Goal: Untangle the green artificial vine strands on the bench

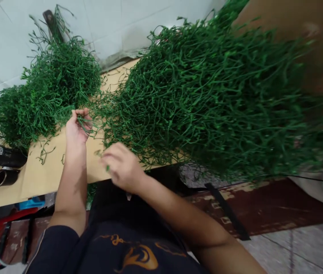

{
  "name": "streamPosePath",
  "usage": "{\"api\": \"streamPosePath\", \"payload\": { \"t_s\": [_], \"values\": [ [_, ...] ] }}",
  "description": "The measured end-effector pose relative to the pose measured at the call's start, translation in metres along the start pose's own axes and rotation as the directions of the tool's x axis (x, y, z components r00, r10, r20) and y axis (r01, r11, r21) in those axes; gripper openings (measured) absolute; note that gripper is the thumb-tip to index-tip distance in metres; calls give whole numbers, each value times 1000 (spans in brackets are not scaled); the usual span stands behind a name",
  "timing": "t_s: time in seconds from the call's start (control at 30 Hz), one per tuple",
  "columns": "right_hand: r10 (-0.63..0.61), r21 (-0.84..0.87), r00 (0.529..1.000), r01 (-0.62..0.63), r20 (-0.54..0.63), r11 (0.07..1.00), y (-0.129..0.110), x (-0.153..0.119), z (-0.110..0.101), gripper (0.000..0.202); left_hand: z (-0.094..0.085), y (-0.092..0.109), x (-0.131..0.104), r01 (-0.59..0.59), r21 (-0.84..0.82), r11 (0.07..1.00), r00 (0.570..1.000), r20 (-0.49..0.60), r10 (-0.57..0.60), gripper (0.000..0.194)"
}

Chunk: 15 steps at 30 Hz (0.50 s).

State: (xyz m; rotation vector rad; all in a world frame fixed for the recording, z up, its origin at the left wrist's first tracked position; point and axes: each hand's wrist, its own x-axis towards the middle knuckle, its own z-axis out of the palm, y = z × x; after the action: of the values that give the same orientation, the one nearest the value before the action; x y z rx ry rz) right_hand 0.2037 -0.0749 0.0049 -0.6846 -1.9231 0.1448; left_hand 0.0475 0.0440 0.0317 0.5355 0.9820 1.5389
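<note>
Thin green stems with small buds lie in a large heap (207, 99) across the middle and right of the wooden board (47, 175). A smaller heap (61, 76) of the same stems stands at the left. Between the heaps, my left hand (79, 123) holds a small bunch of green stems (86, 125) with its fingers curled round them. My right hand (121, 165), blurred by motion, is closed over the board's front edge, with bits of green stem showing at its fingertips.
A black cylinder (0, 153) and a dark round cup-like object (6, 177) are at the left end of the board. A tiled wall (107, 23) rises behind. Brown cardboard (301, 34) stands at the upper right. Loose stems are scattered between the heaps.
</note>
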Motion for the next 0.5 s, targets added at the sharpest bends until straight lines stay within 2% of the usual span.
{"api": "streamPosePath", "payload": {
  "t_s": [0.03,0.07,0.13,0.17,0.2,0.27,0.37,0.43,0.5],
  "values": [
    [112,-15,993,-112,-49,994,10,2,-10,22,3,-1,-1,38,-31,999,999,40,-36,30],
    [238,-23,965,-242,-111,970,21,5,-20,25,6,-3,-3,86,-34,996,993,89,-83,26],
    [452,4,860,-464,-236,886,41,7,-39,39,13,-10,-8,158,-10,987,975,159,-155,23],
    [513,31,813,-526,-275,850,48,7,-44,49,17,-13,-10,180,4,984,968,180,-177,23],
    [546,59,786,-555,-291,830,53,7,-47,57,20,-17,-11,197,16,980,959,203,-196,23],
    [562,88,789,-559,-249,824,53,5,-41,64,26,-23,-12,217,35,976,945,245,-219,21],
    [527,3,838,-532,-142,847,44,8,-18,61,32,-33,-13,206,52,977,929,303,-212,17],
    [515,-136,850,-526,-107,840,42,15,-5,50,32,-38,-13,181,58,982,923,336,-190,17],
    [545,-252,837,-536,-41,806,47,24,3,33,30,-44,-11,158,65,985,928,333,-170,18]
  ]
}}
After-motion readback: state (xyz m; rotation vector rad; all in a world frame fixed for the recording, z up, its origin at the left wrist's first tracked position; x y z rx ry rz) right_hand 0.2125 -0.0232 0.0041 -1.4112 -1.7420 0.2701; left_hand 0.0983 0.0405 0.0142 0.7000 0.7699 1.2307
